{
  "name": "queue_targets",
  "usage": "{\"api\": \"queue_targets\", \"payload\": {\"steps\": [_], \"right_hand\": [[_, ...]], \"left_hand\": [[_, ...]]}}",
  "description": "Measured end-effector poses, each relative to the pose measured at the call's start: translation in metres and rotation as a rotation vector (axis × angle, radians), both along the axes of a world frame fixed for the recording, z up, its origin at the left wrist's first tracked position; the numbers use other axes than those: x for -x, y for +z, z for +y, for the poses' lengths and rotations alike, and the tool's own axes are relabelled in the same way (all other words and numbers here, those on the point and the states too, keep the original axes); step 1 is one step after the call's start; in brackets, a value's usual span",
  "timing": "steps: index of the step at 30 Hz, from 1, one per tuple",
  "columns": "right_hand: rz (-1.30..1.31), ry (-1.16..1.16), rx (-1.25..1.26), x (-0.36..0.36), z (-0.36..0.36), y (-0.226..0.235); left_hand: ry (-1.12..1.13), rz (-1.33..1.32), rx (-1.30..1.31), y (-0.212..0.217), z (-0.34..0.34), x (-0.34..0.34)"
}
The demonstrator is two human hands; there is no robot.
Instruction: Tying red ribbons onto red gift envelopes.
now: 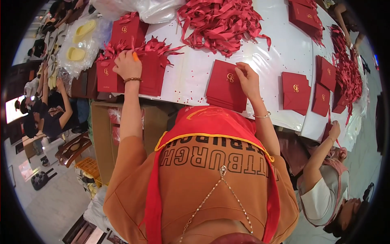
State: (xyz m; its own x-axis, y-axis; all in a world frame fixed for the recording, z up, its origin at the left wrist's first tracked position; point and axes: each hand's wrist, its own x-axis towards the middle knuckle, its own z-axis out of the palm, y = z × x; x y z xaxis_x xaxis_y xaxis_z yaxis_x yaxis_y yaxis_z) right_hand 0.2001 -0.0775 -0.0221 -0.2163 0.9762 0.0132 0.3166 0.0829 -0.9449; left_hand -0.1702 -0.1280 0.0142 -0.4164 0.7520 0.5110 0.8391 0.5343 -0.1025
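Observation:
My left hand (128, 66) is at the top edge of the red paper bags with ribbon handles, piled at the left of the table. Its fingers are bent closed on the corner of the front red paper bag (106, 77); an orange cover sits on its thumb. Further right, a fanned stack of flat red paper bags (221, 87) with gold print lies near the table's front edge. Over the stack's upper right corner is my right hand (248, 81), thumb and forefinger together in a pinch. Whatever is between those fingertips is too small to make out.
A heap of red ribbons (221, 24) lies at the back of the white table (183, 77). More red bags (295, 93) lie to the right, where another person's hand (334, 130) works. Yellow slippers (76, 54) in plastic lie left, and an open carton (101, 138) stands below the table edge.

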Motion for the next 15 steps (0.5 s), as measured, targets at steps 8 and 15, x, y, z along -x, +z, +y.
{"api": "queue_targets", "payload": {"steps": [8,15], "right_hand": [[-0.016,0.07,-0.02,0.01,-0.01,-0.006],[0.027,0.089,-0.015,0.01,-0.021,0.0]], "left_hand": [[-0.733,-0.584,-0.077,-0.027,0.106,-0.125],[-0.765,-0.347,-0.063,-0.021,0.124,-0.164]]}}
